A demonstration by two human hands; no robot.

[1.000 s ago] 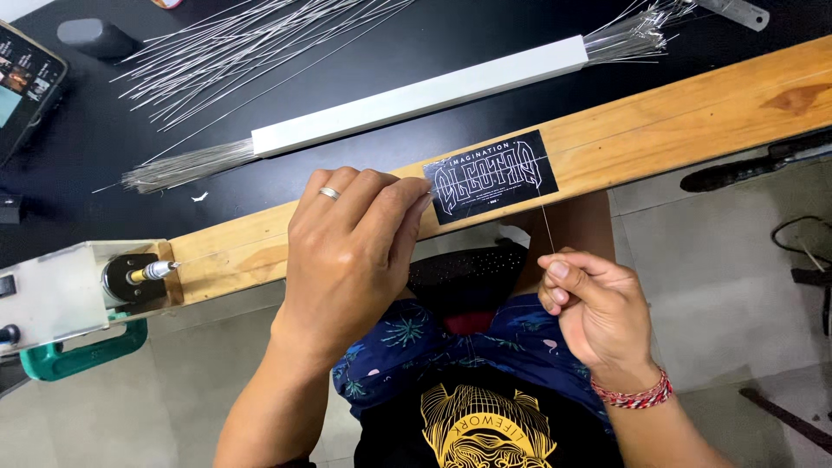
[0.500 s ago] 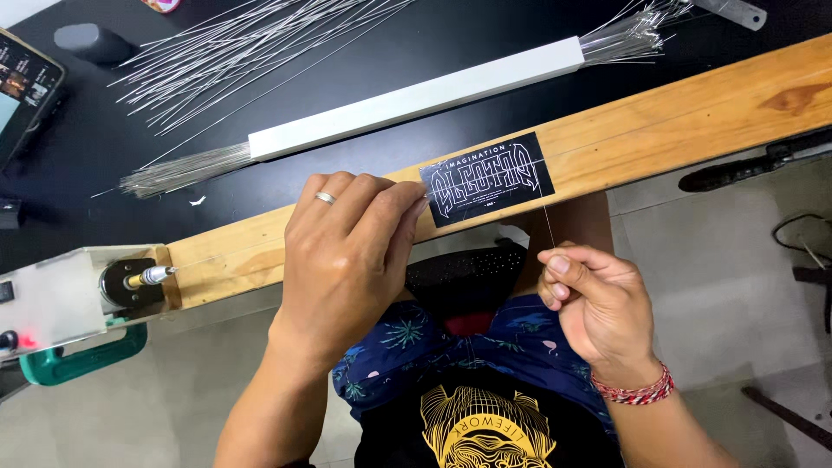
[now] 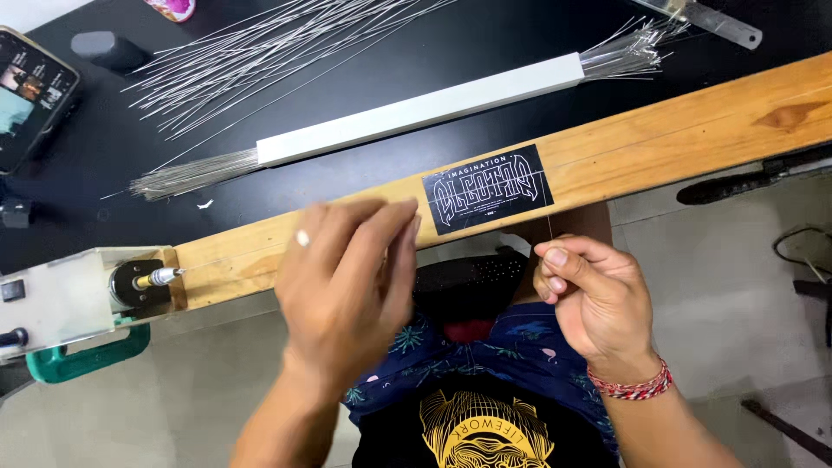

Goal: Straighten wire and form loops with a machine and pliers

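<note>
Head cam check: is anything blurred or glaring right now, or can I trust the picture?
Head view: left hand is motion-smeared over the wooden beam; right hand is sharp, pinching a thin wire; rod bundle gleams mildly, without washout; lighting is even, with soft shadows.

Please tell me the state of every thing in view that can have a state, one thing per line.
left hand: open, fingers together, blurred, over the wooden plank
right hand: shut, pinching a thin wire
thin wire: upright above the fingers
white tube: lying flat, wires sticking out of both ends
loose wires: spread out on the black table
phone: screen lit
green clamp: grips the table edge
</note>
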